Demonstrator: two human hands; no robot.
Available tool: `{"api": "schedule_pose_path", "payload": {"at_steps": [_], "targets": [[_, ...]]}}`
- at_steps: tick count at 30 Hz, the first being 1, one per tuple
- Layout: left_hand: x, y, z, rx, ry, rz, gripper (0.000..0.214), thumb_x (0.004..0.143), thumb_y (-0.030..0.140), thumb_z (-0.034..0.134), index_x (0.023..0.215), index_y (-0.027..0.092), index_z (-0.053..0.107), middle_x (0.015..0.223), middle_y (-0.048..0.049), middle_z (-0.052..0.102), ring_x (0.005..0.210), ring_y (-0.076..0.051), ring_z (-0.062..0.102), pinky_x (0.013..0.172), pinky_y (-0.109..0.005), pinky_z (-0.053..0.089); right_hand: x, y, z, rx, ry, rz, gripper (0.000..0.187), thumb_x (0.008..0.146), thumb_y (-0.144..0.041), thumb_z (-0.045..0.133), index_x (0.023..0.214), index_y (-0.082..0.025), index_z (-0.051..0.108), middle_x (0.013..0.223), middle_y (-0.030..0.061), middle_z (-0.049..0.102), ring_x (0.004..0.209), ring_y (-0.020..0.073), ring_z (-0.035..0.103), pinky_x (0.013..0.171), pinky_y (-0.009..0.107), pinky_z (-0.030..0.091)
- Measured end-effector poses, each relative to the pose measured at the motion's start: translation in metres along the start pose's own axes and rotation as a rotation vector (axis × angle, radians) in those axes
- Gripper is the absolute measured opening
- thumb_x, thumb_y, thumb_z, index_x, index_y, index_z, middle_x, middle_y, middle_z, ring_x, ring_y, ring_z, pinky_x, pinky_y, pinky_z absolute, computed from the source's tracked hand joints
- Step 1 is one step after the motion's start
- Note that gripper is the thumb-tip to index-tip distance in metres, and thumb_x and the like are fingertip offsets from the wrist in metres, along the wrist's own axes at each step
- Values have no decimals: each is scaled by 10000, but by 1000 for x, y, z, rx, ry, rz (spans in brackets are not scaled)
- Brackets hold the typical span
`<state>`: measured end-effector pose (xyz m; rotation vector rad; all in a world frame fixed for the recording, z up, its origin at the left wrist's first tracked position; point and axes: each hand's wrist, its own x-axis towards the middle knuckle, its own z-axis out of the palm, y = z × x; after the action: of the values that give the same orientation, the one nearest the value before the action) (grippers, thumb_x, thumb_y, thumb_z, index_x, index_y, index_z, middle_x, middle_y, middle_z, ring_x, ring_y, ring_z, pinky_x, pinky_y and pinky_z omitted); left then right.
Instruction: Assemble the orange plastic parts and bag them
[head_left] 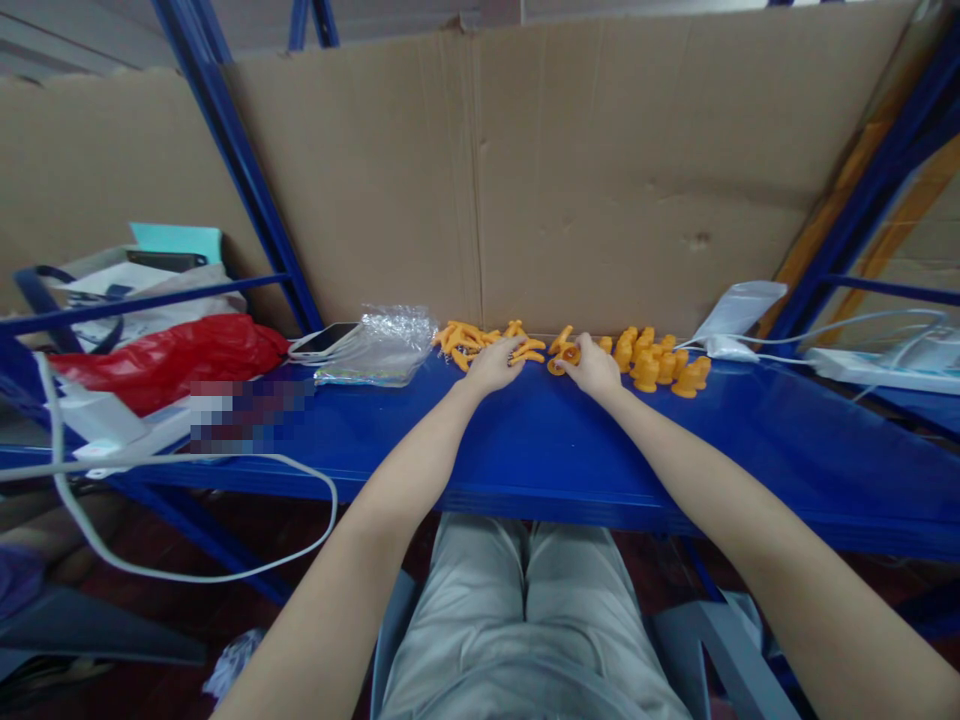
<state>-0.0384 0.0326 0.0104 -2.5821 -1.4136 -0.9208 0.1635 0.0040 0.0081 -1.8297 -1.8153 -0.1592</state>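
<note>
My left hand (495, 367) is at the right side of a loose pile of orange branched plastic pieces (459, 340). Its thumb and fingers are apart, with orange pieces just beyond the tips. My right hand (596, 370) is closed on a small orange round hollow piece (571, 354), its opening towards me. Directly beside it lies an orange ring-shaped piece (556, 367), partly covered. To the right of this hand, several orange stepped, knob-like pieces (646, 372) stand grouped on the blue shelf (540, 440).
A clear plastic bag (394, 350) and a phone (334, 340) lie on the left, near a red plastic bag (202, 360). A white cable (225, 577) loops over the front edge. Cardboard (600, 170) stands behind; a white pouch (739, 315) is at right.
</note>
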Motion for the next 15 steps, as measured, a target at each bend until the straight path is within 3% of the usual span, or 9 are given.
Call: {"api": "schedule_pose_path", "payload": {"at_steps": [7,15], "targets": [[2,-4,3,-15,4,18,397,924,215,581,1317,176,614,1341,-112,665,1229,-239,625,1094,-410,458,-4,-1,-3,18,-29,-43,336,934,-380,560,1210,-214,463,1296,161,627,1146,327,625,884,420,498],[2,-4,2,-1,-18,19,365,918,208,593,1276,177,655,1311,-105,686,1212,-237,637,1087,-414,469,-3,-3,-6,-13,-84,69,428,937,-470,557,1239,-177,481,1299,202,611,1193,355,609,943,449,487]]}}
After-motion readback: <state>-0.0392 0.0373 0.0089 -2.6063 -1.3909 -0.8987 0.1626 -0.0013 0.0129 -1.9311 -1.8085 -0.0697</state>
